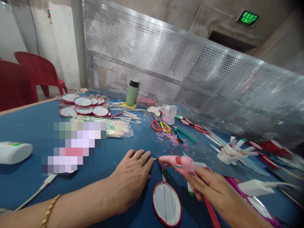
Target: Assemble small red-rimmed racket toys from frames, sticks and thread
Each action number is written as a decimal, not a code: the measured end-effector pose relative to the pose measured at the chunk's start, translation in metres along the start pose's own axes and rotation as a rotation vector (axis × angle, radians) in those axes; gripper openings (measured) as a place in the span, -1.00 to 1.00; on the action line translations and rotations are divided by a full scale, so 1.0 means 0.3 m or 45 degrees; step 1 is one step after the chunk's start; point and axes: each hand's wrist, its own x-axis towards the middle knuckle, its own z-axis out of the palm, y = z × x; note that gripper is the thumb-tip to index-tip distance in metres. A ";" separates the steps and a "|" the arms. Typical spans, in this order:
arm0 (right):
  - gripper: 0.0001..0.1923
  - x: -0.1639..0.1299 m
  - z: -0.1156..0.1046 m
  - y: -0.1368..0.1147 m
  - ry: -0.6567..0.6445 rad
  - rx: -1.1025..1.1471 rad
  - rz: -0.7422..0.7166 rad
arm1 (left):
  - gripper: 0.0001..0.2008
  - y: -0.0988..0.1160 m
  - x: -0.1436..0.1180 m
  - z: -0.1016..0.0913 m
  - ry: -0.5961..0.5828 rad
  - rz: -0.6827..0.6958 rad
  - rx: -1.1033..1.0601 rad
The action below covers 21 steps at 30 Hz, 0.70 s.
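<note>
My right hand grips a pink hot glue gun, its nozzle pointing left toward the fingers of my other hand. My left hand rests low over the blue table, fingers bent and pressed together. Its thumb and whatever it may pinch are hidden. The nozzle tip almost meets the left fingertips. Below the gun lies a round pale disc with a red rim, thin strips crossing its face and a short narrow piece at its top edge. A red strip lies partly under my right wrist.
Orange-and-yellow-handled scissors, teal-handled pliers and colourful small clips lie ahead. Bagged wooden sticks and red-rimmed discs sit left. A paper cup holds sticks at right; a green bottle stands behind.
</note>
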 end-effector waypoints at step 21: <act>-0.40 -0.136 -0.082 0.094 0.523 0.028 -0.024 | -0.55 -0.004 -0.002 -0.006 -0.004 -0.014 -0.045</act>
